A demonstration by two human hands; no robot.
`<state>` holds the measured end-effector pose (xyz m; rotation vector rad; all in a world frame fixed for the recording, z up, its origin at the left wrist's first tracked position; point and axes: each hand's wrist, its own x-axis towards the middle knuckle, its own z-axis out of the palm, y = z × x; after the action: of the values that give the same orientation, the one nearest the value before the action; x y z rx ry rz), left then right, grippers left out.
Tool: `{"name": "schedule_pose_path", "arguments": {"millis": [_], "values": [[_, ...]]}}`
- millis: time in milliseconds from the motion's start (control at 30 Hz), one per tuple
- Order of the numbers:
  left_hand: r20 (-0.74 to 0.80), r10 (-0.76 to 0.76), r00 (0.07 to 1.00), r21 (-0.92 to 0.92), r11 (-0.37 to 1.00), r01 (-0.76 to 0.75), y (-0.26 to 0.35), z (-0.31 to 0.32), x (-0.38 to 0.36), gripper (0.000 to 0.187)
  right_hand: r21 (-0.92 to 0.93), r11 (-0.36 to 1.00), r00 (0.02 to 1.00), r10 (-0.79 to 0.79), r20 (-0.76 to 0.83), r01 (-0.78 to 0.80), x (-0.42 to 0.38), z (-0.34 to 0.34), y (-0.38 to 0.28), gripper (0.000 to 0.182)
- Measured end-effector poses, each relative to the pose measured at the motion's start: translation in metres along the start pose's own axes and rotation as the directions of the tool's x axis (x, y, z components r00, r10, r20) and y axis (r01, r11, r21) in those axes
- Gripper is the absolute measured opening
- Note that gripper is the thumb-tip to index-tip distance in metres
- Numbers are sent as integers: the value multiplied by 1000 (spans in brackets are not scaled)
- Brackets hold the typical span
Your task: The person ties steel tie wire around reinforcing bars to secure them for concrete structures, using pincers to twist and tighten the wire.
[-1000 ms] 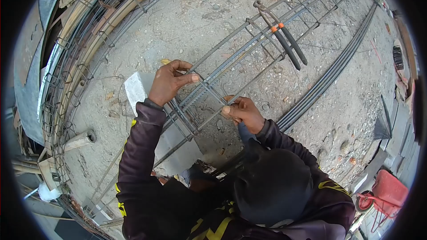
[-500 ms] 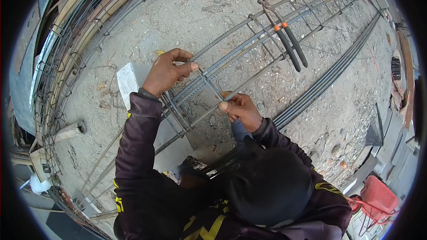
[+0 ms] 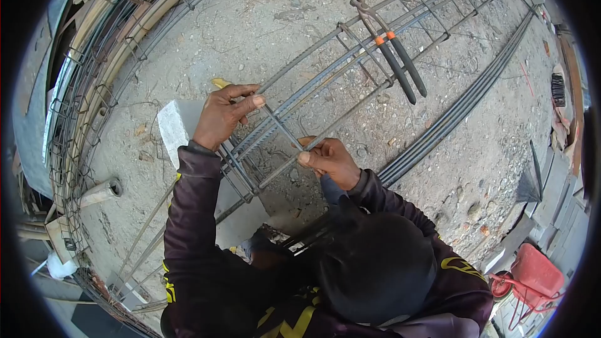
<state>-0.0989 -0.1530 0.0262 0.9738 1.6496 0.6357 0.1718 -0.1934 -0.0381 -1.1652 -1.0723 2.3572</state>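
Observation:
A long rebar cage (image 3: 357, 112) of thin steel bars runs from below my hands to the upper right. My left hand (image 3: 220, 116) is closed, thumb and fingers pinching a rectangular steel stirrup (image 3: 283, 126) at its corner by the upper bar. At the stirrup's opposite corner, by the lower bar, my right hand (image 3: 333, 163) pinches it between thumb and fingers. Several more stirrups sit close together just left of it. Pincers (image 3: 400, 66) with black and orange handles lie across the cage, farther up and apart from both hands.
A pale block (image 3: 173, 130) stands under the cage's near end. Loose bars (image 3: 438, 131) lie along the right. More bars and cages (image 3: 94, 87) curve along the left, near a short pipe (image 3: 100, 191). A red wheelbarrow (image 3: 533, 275) is at the lower right.
The whole view has shifted slightly, with the cage, pincers and block appearing a little farther left. Both hands keep their pinch on the stirrup.

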Motion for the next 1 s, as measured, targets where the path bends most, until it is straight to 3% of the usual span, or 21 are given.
{"name": "schedule_pose_path", "arguments": {"millis": [67,167,233,300,400,533,700,800,900,933,1000], "values": [[8,21,1000,19,1000,-21,0,-1,0,51,8,1000,1000,-11,2,11,0,1,-1,58],[26,-96,995,72,993,94,12,-4,-5,53,-16,999,999,-31,-25,30,0,2,0,55],[73,24,997,159,987,-36,4,-7,-3,66,-27,998,997,-56,-59,55,-1,3,-2,54],[65,166,984,254,951,-178,-12,-11,-2,73,-120,992,999,-37,29,40,-11,2,-6,62],[69,168,983,316,931,-181,-10,-27,-17,82,-217,974,984,96,149,-62,-27,-2,4,61],[95,250,964,398,878,-267,-27,-26,-29,89,-424,903,950,70,305,69,-24,20,21,61],[105,165,981,624,757,-194,-14,-23,-46,97,-264,963,959,29,283,49,13,70,16,67],[102,168,981,609,769,-195,-20,-31,-55,98,-209,976,925,134,355,-61,15,90,7,69],[102,270,957,603,749,-275,-35,-39,-68,98,-187,973,893,202,402,-136,22,105,18,67],[98,394,914,609,702,-368,-40,-40,-73,100,-177,973,892,208,402,-147,23,110,22,67],[127,322,938,648,689,-324,-40,-49,-82,100,-229,971,915,154,373,-70,22,115,21,66]]}}
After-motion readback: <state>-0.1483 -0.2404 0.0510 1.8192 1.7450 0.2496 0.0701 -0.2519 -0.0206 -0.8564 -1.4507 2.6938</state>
